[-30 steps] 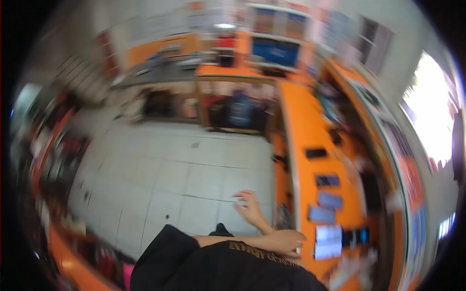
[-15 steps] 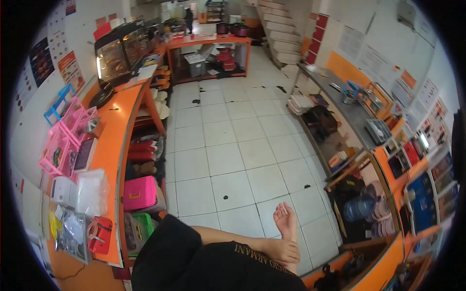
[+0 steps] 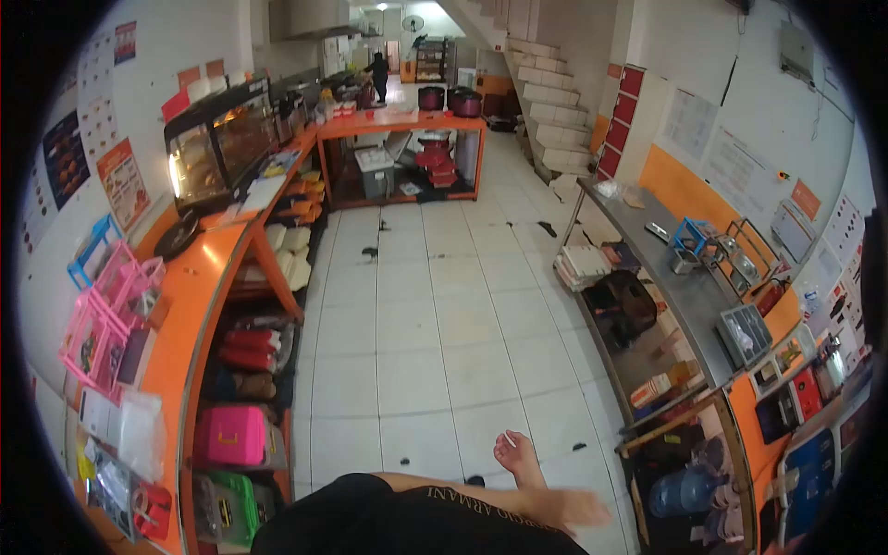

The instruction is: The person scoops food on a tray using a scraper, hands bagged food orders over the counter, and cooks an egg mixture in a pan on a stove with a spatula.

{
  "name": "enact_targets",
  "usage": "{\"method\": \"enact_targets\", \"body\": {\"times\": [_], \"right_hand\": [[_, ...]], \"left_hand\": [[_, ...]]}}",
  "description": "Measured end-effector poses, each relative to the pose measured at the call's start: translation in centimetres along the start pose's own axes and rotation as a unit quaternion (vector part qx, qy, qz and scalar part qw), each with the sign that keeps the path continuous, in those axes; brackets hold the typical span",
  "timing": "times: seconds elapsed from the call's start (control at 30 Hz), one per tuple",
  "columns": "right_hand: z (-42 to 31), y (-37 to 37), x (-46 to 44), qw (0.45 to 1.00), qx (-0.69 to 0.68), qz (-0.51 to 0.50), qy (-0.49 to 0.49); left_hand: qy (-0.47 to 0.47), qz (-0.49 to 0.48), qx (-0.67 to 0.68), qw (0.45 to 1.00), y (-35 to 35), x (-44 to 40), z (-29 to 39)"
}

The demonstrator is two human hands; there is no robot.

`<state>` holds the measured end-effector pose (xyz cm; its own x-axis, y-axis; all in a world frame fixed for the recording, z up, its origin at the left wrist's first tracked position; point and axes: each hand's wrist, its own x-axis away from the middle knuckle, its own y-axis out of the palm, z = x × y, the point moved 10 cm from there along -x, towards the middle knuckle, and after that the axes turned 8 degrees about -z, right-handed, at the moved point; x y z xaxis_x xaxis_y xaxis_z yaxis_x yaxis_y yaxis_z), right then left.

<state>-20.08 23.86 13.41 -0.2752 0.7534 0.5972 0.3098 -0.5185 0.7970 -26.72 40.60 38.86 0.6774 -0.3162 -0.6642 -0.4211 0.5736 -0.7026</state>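
Observation:
My right hand (image 3: 513, 450) is raised in front of me over the tiled floor, palm turned up and fingers curled in. A small white sliver shows at its fingers, too small to name. My left forearm lies across my body in a black shirt (image 3: 407, 518) with gold lettering. At its end my left hand (image 3: 573, 511) is smeared by motion, just right of the right forearm. Whether it touches that forearm I cannot tell.
On the left runs an orange counter (image 3: 199, 305) with pink baskets (image 3: 97, 333) and a glass display case (image 3: 217, 148). A steel table (image 3: 680, 277) stands right, a blue water bottle (image 3: 680, 490) low beside it. Stairs (image 3: 555, 120) and a person in dark clothes (image 3: 379, 76) are further back.
My left hand has come off the right wrist and moved right. The right hand's fingers have curled in more. The view has tilted up, showing more of the back of the room.

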Motion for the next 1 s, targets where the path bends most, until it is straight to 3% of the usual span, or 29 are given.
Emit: {"method": "enact_targets", "body": {"times": [0.07, 0.2, 0.27, 0.33, 0.4, 0.43, 0.47, 0.5, 0.53, 0.57, 0.6, 0.63, 0.67, 0.7, 0.73, 0.77, 0.8, 0.83, 0.87, 0.9, 0.93, 1.0], "right_hand": [[-2.2, 3.7, -3.5, 0.998, 0.063, 0.0, 0.001], [-4.2, 9.1, -9.4, 0.994, 0.098, -0.028, 0.033], [-3.2, 8.8, -12.6, 0.985, 0.12, 0.003, 0.125], [-3.2, 10.4, -14.9, 0.977, 0.151, 0.005, 0.15], [-4.6, 11.0, -18.5, 0.958, 0.238, -0.005, 0.162], [-5.6, 9.3, -21.7, 0.956, 0.243, -0.008, 0.167], [-7.7, 9.6, -25.9, 0.877, 0.441, -0.164, 0.096], [-8.8, 11.5, -27.6, 0.735, 0.604, -0.309, 0.017], [-10.4, 12.9, -27.5, 0.734, 0.605, -0.309, 0.019], [-13.8, 12.1, -27.2, 0.814, 0.555, -0.163, 0.046], [-17.3, 11.2, -26.8, 0.869, 0.49, -0.012, 0.069], [-20.7, 10.6, -27.8, 0.802, 0.593, 0.006, 0.068], [-24.4, 8.1, -28.0, 0.723, 0.686, 0.026, 0.073], [-29.3, 5.8, -29.0, 0.542, 0.838, 0.057, 0.019], [-32.4, 4.9, -29.1, 0.345, 0.938, 0.037, 0.002], [-37.3, -1.9, -30.5, 0.302, 0.943, 0.121, 0.067], [-41.4, -7.3, -31.2, 0.258, 0.954, 0.137, 0.061], [-44.7, -10.1, -29.2, 0.277, 0.935, 0.2, 0.096], [-42.4, -7.7, -26.7, 0.031, 0.993, -0.022, 0.113], [-43.1, -7.5, -24.6, 0.041, 0.991, -0.03, 0.125], [-44.7, -7.4, -24.2, 0.116, 0.983, 0.022, 0.142], [-47.7, -6.8, -24.7, 0.276, 0.939, 0.142, 0.15]], "left_hand": [[0.048, -0.038, -0.07, 0.996, 2.0, 1.2, -2.6], [-0.047, -0.061, -0.099, 0.992, -2.2, 6.2, -10.0], [-0.081, -0.061, -0.109, 0.989, -5.5, 8.8, -12.1], [-0.295, -0.085, -0.019, 0.952, -10.0, 13.4, -17.6], [-0.382, -0.067, -0.118, 0.914, -12.2, 20.4, -21.8], [-0.468, -0.113, -0.134, 0.866, -13.4, 23.9, -23.9], [-0.548, -0.157, -0.147, 0.808, -14.8, 27.5, -25.5], [-0.586, -0.06, -0.16, 0.792, -18.0, 30.2, -26.6], [-0.617, 0.038, -0.169, 0.768, -20.9, 33.7, -27.5], [-0.701, 0.02, -0.159, 0.695, -18.0, 43.1, -29.6], [-0.839, -0.178, 0.013, 0.514, -13.9, 52.1, -30.1], [-0.886, -0.307, 0.159, 0.309, -13.8, 56.3, -28.1], [-0.857, -0.395, 0.171, 0.284, -14.8, 57.9, -28.5], [-0.819, -0.48, 0.182, 0.257, -15.7, 59.0, -29.1], [-0.84, -0.415, 0.16, 0.309, -17.6, 57.5, -32.1], [-0.857, -0.346, 0.136, 0.357, -20.2, 55.4, -34.9], [-0.821, -0.352, 0.097, 0.439, -22.7, 51.6, -38.3], [-0.778, -0.355, 0.054, 0.516, -24.8, 47.8, -42.3], [-0.756, -0.332, 0.067, 0.56, -25.4, 45.7, -46.2], [-0.72, -0.312, 0.087, 0.614, -26.0, 42.9, -49.9], [-0.639, -0.307, 0.089, 0.7, -24.4, 41.8, -54.5], [-0.615, -0.237, 0.152, 0.737, -27.5, 37.1, -60.0]]}}
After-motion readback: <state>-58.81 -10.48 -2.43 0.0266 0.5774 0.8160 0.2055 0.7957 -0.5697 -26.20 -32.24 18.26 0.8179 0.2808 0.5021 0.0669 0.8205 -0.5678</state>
